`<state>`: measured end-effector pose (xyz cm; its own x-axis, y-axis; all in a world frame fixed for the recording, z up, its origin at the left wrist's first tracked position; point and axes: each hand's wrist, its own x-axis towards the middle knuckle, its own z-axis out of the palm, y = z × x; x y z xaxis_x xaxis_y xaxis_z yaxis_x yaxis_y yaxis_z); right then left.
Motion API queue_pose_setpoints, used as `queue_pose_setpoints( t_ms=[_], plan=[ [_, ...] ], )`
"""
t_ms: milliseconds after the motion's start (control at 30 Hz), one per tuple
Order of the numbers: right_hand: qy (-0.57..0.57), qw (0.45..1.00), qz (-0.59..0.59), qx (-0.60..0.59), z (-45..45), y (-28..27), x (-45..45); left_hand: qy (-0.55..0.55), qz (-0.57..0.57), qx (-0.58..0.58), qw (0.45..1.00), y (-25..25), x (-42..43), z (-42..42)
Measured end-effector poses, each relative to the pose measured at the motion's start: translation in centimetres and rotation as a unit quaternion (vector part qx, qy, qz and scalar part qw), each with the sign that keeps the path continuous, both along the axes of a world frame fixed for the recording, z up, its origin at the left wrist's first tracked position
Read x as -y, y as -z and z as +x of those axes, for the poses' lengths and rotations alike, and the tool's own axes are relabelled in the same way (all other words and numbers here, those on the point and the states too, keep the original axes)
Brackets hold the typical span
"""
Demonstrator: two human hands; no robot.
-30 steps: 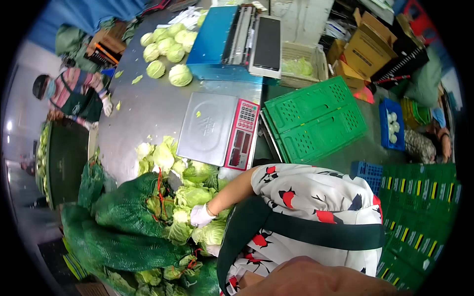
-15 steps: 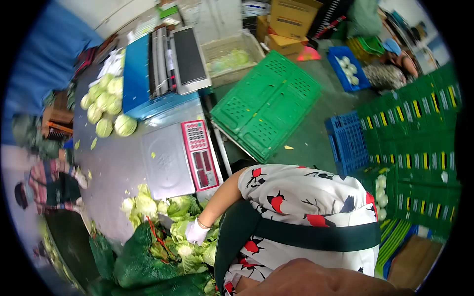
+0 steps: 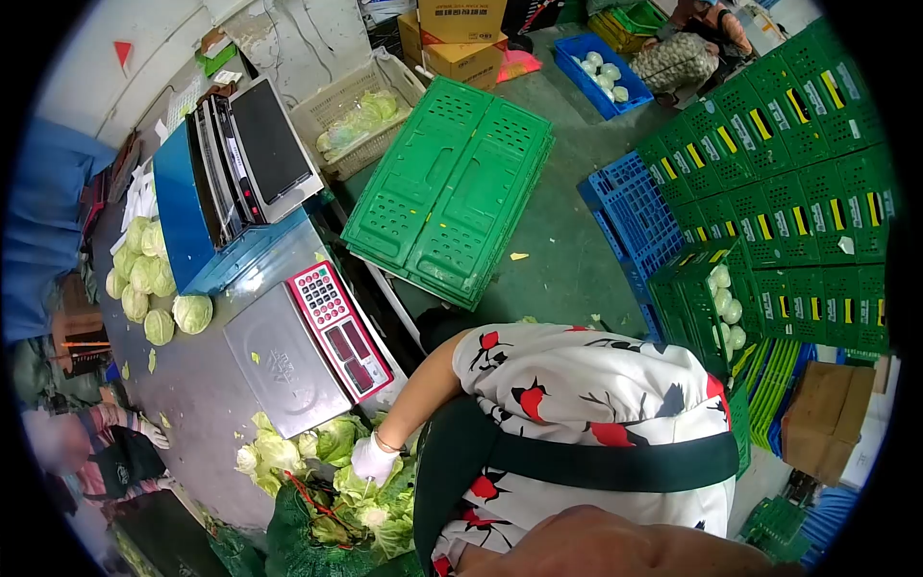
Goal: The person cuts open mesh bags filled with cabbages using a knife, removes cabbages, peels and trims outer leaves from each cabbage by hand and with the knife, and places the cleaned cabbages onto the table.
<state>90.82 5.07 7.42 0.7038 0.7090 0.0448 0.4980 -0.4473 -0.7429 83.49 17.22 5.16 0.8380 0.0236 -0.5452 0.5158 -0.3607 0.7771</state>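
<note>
My right hand, in a white glove, rests on loose green cabbage leaves at the table's near edge. Its fingers are bent down and together among the leaves; what they grip is too small to make out. My left hand is out of sight. Cabbages lie just below the right hand, beside a dark green net bag with a red tie. Past the leaves stands a scale with a silver plate and a red-framed keypad. Several trimmed cabbages are heaped farther along the metal table.
A blue wrapping machine stands behind the scale. Green folded crates sit at the table's side. Stacked green crates and a blue crate are at right. One person works across the table; another is at the back.
The view has turned, shifting the table, scale and crates leftward and bringing more stacked crates into sight. My right hand stays among the cabbages, now slightly left and lower in view.
</note>
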Motion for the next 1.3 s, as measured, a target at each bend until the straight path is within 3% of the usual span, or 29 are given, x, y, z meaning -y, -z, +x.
queue_pose_setpoints(
  t_ms=[500, 600, 633, 667, 733, 800, 900, 967, 1000, 1067, 1133, 1200, 1300],
  plan=[
    [-0.041, 0.997, -0.029, -0.054, -0.9, -0.2, -0.4, -0.069, -0.032, -0.014, 0.997, -1.1, -2.1, -2.6],
    [-0.105, 0.988, -0.019, -0.114, -0.9, 0.4, -2.0, -0.129, -0.045, -0.012, 0.991, -2.0, -4.9, -5.3],
    [-0.115, 0.958, 0.027, -0.260, -1.4, -1.0, -0.7, -0.159, -0.053, -0.005, 0.986, -2.4, -5.9, -6.8],
    [-0.107, 0.956, 0.002, -0.273, -1.5, -0.7, -1.5, -0.193, -0.059, 0.000, 0.979, -3.0, -7.1, -8.8],
    [-0.110, 0.976, 0.001, -0.189, -1.7, -0.9, -1.9, -0.262, -0.076, 0.009, 0.962, -4.0, -8.5, -12.9],
    [-0.103, 0.965, -0.041, -0.239, -1.3, -3.6, -0.8, -0.325, -0.112, 0.027, 0.939, -4.6, -8.6, -15.9],
    [-0.065, 0.979, 0.032, -0.188, -1.0, -2.5, -1.0, -0.397, -0.152, 0.130, 0.896, -3.4, -8.0, -17.2],
    [-0.122, 0.976, 0.033, -0.175, -0.7, -1.4, -2.2, -0.398, -0.024, 0.129, 0.908, -3.1, -7.5, -15.7],
    [-0.154, 0.975, 0.036, -0.159, -0.8, -1.7, -2.6, -0.389, -0.017, 0.116, 0.914, -1.4, -8.0, -15.7],
    [-0.172, 0.967, -0.001, -0.188, -1.7, -1.7, -3.6, -0.373, 0.130, 0.147, 0.907, 2.7, -7.4, -15.2],
    [-0.209, 0.973, -0.033, -0.093, -2.8, -0.6, -4.3, -0.411, 0.202, 0.108, 0.882, 1.6, -5.2, -13.8],
    [-0.217, 0.970, -0.099, -0.053, -3.8, -3.8, -3.6, -0.423, 0.221, 0.086, 0.874, 0.2, -3.6, -13.9],
    [-0.261, 0.961, -0.086, 0.033, -4.4, -3.2, -5.1, -0.429, 0.243, 0.074, 0.867, -0.6, -2.5, -13.3]
  ],
)
